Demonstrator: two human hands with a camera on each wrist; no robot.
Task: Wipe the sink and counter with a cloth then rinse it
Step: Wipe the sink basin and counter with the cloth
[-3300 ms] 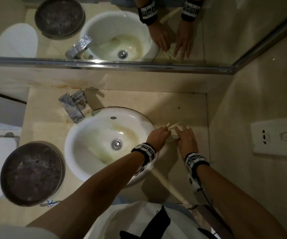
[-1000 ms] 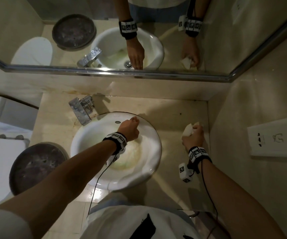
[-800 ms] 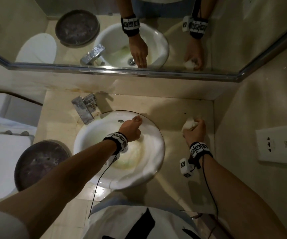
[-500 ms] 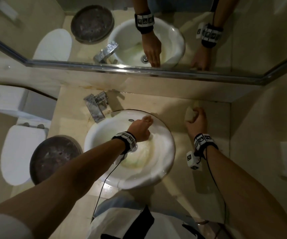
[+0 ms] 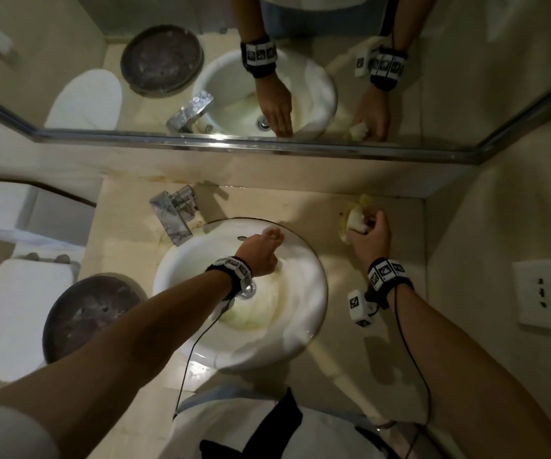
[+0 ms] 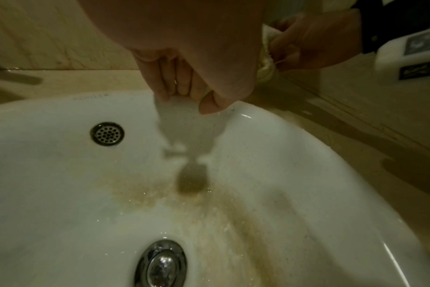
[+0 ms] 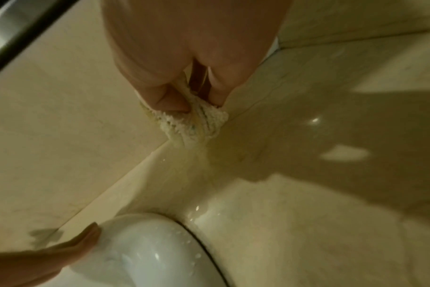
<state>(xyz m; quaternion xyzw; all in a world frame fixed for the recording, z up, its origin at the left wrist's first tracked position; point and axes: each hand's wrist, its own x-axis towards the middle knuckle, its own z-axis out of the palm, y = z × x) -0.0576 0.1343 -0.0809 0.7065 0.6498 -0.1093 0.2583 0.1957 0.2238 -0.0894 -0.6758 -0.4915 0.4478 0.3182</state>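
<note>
The white sink (image 5: 304,329) is set in the beige counter (image 5: 314,207), its bowl stained yellow-brown around the drain (image 6: 161,266). My left hand (image 5: 261,250) reaches across the bowl, and its straight fingers (image 6: 165,85) rest on the far rim (image 7: 147,252) and hold nothing. My right hand (image 5: 370,233) grips a wadded cream cloth (image 5: 355,220) and presses it on the counter at the back right, close to the back wall. The right wrist view shows the cloth (image 7: 194,124) bunched between thumb and fingers, with a wet streak on the counter behind it.
A chrome faucet (image 5: 175,217) stands at the sink's back left. A dark round lid (image 5: 92,319) and a white toilet (image 5: 19,313) lie to the left. A mirror (image 5: 433,104) runs above the back wall. The right wall carries a socket plate (image 5: 545,293).
Both hands were on the cloth beside the sink. My left hand has since gone to the sink's far rim, and my right hand has slid the cloth back toward the wall.
</note>
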